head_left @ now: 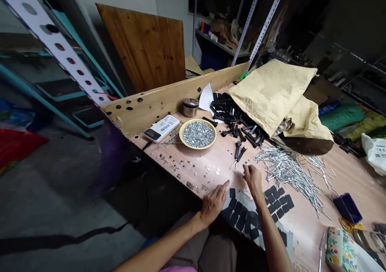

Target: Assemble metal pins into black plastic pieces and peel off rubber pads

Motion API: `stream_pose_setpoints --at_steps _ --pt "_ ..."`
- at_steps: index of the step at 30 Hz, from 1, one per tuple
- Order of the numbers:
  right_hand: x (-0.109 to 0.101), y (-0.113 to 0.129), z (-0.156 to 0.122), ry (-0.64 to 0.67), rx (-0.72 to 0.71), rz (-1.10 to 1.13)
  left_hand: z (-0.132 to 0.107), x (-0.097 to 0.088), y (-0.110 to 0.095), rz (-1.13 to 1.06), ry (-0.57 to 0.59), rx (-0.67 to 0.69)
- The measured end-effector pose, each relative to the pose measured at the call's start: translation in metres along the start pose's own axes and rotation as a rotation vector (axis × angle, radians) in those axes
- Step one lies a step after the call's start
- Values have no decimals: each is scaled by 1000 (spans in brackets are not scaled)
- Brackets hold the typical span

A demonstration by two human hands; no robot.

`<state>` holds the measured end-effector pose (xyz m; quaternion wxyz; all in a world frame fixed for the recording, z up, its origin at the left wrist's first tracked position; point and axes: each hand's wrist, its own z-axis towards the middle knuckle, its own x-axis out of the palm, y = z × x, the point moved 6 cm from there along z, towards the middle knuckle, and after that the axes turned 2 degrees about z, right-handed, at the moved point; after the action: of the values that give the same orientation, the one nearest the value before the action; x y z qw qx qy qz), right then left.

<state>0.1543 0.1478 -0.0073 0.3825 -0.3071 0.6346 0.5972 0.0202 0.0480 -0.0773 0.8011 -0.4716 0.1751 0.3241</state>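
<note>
Right hand (253,179): grip unclear; white bag (375,153) cut off.

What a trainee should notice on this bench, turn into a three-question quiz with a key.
1. Open question: What fills the round bowl?
2. True or false: The pile of thin rods lies nearer the right hand than the left hand.
3. Fill in the blank: The heap of plastic-looking parts just left of the tan sack, as the camera sees it, is ____ in colour.

Key: 1. Small silvery pieces. 2. True. 3. Black.
</note>
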Motion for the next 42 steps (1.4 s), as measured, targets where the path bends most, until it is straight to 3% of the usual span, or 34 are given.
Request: stream_pose_setpoints --at_steps 4,7,10,12,15,17,19,21,24,27,30,32,36,42 --pt "21 7 58 36 108 39 2 0 5 -97 -4 -55" --pt "21 4 74 75 175 78 4 -4 10 -294 37 -202" --pt "8 4 62 71 223 126 8 -8 10 -636 122 -496" --pt "-6 7 40 -29 167 170 9 -4 6 -942 232 -799" --pt "-28 15 -14 -305 -109 147 15 0 -8 -1416 336 -1192" --pt "-29 24 -55 -379 -418 79 20 -1 -12 -1595 367 -1359" --pt "-18 34 -93 -298 -774 49 20 -2 -9 -1659 384 -1416" --pt "-5 41 -123 -168 -1041 31 16 -4 -2 -1657 393 -1420" --pt "8 45 -139 -51 -1182 -60 4 -10 10 -1618 345 -1442" --pt "17 43 -123 -42 -1113 -115 1 -24 25 -1546 206 -1466" --pt "28 31 -81 -87 -794 -122 5 -44 39 -1415 90 -1457" --pt "45 25 -54 -15 -612 -104 8 -52 42 -1347 98 -1442" --pt "74 29 -27 118 -435 -95 7 -58 42 -1268 133 -1403" --pt "83 46 -20 240 -389 -293 9 -59 45 -1180 150 -1340"
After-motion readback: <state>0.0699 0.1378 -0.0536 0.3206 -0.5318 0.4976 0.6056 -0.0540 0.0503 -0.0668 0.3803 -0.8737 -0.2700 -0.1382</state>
